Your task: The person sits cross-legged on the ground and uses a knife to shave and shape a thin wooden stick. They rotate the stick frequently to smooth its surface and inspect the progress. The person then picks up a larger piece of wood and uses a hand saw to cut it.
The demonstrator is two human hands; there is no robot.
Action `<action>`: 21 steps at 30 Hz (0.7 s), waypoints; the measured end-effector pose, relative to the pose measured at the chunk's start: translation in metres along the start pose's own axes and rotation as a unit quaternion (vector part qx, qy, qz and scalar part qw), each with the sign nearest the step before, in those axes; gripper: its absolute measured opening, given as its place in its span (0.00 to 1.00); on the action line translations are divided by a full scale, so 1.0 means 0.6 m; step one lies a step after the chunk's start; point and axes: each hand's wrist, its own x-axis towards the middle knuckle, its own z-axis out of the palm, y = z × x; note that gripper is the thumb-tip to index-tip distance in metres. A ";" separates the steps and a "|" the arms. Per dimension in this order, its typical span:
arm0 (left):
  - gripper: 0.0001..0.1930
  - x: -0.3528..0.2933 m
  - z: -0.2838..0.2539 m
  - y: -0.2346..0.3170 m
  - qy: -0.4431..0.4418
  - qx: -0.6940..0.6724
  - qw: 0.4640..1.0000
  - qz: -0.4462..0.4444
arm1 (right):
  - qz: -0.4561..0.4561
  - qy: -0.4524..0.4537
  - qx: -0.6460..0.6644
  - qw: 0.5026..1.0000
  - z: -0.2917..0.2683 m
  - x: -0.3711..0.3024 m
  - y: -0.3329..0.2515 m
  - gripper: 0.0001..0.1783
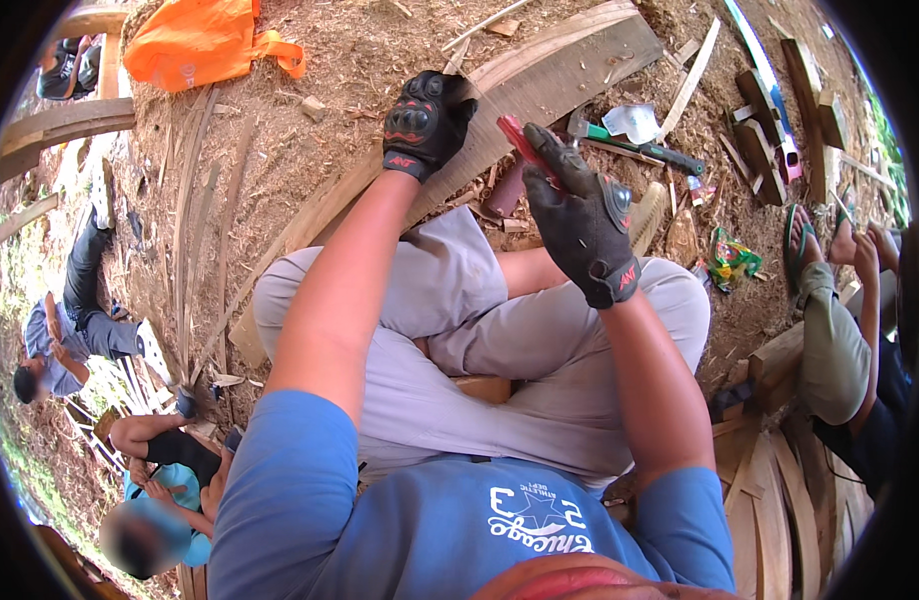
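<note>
A wide wooden board (580,65) with a curved edge lies slantwise on the ground ahead of my crossed legs. My left hand (425,122), in a black glove, is closed over it with the fingers curled; whatever they hold is hidden. My right hand (587,215), also gloved in black, grips a red tool handle (525,142), the thumb side lying along it. A thin line seems to run from the handle toward my left hand, too faint to name. Just beyond my right hand lies a hammer (660,153) with a green and black handle.
A clear plastic piece (632,122) lies by the hammer. Wood blocks (760,160) and a long blue-and-white bar (755,50) are at right. An orange bag (192,45) sits far left. People (170,490) sit at left, another person (840,360) at right. Shavings cover the ground.
</note>
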 end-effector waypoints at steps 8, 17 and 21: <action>0.17 -0.020 -0.018 0.031 0.029 0.010 0.999 -0.041 | 0.084 -0.041 -0.020 0.995 -0.081 -0.044 -0.023 0.25; 0.18 -0.007 -0.011 0.014 0.035 -0.013 0.998 -0.043 | 0.040 -0.055 -0.010 0.998 -0.024 0.031 -0.007 0.25; 0.18 -0.012 -0.022 0.025 0.038 -0.025 0.997 -0.056 | 0.026 -0.082 -0.069 0.994 -0.106 -0.081 -0.015 0.25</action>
